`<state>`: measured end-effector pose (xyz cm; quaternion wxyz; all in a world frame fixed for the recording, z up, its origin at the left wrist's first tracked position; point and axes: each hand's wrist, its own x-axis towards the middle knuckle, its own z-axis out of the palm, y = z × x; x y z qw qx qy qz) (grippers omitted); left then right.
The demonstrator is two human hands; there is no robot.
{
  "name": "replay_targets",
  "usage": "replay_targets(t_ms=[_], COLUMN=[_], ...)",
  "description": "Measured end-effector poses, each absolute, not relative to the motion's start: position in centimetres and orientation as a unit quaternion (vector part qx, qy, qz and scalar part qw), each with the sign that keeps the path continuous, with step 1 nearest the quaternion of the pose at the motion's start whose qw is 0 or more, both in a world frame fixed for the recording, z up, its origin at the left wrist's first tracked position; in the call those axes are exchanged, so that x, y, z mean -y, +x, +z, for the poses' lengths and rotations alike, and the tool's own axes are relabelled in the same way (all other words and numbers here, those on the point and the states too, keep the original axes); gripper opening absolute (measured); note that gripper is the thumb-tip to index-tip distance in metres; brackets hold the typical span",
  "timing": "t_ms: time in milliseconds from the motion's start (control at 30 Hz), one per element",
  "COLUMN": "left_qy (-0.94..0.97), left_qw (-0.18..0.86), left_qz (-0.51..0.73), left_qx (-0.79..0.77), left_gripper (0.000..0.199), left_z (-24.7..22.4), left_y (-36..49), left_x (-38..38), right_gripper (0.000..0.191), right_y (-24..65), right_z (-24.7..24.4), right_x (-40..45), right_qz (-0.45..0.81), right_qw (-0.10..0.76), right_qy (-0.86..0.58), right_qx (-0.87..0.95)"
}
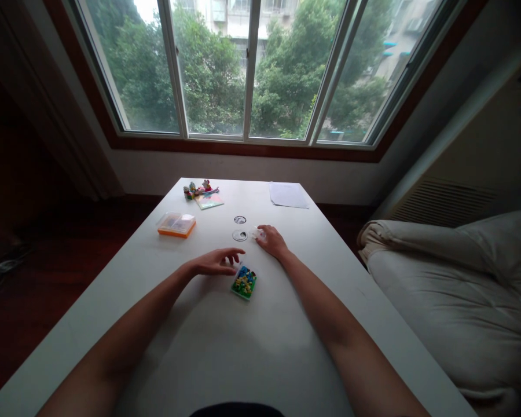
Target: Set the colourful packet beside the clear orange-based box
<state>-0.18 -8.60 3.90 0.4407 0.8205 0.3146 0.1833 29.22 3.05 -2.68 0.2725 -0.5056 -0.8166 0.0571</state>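
Observation:
My left hand [217,262] hovers at the upper left corner of a small shallow tray [234,289] filled with tiny coloured pieces [245,281], mostly green, yellow and blue. Its fingers are apart, and whether the thumb touches the tray I cannot tell. Farther forward, my right hand [271,238] is closed over a small clear plastic item [257,233] at the tabletop; the fingers partly cover it, and its exact kind does not show. Just left of that item lie two round flat pieces with dark outlines, an upper one [239,220] and a lower one [239,236].
An orange box with a clear lid [176,226] sits at the left of the white table [226,347]. Behind it are small colourful figures [196,189] and a pastel card [210,200]. White paper [289,195] lies far right. A padded sofa [451,289] stands beside the table.

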Motion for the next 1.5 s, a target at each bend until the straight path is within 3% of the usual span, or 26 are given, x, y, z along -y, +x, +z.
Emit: replay_targets(t_ms=[167, 500, 700, 833, 1033, 1200, 1500], left_qy=[0.838, 0.897, 0.895, 0.835, 0.735, 0.686, 0.643], left_qw=[0.428, 0.265, 0.149, 0.076, 0.123, 0.189, 0.162], left_qz=[0.176, 0.224, 0.274, 0.361, 0.407, 0.343, 0.333], left_qx=[-0.288, -0.273, -0.318, -0.409, -0.528, -0.613, -0.671], left_gripper=[0.095, 0.128, 0.093, 0.082, 0.072, 0.031, 0.023], left_z=[4.1, 5.8, 5.3, 3.7, 0.7, -0.9, -0.7], left_y=[1.0, 5.9, 8.0, 6.9, 3.9, 2.2, -0.2], left_x=[9.8, 14.2, 15.1, 13.0, 8.8, 5.8, 0.5], right_gripper=[0.044, 0.045, 0.045, 0.045, 0.049, 0.047, 0.034], right_y=[29.1, 29.3, 29.3, 29.3, 29.4, 29.2, 27.0], right_z=[-2.6, -3.0, -3.2, -3.3, -3.5, -3.5, -1.5], right_x=[-3.0, -3.3, -3.6, -3.6, -3.8, -3.9, -2.5], right_qz=[0.057, 0.062, 0.07, 0.07, 0.069, 0.092, 0.178], right_qw=[0.277, 0.281, 0.287, 0.296, 0.289, 0.317, 0.416], right_qy=[-0.499, -0.498, -0.499, -0.49, -0.483, -0.482, -0.479], right_qx=[0.819, 0.818, 0.815, 0.817, 0.824, 0.812, 0.752])
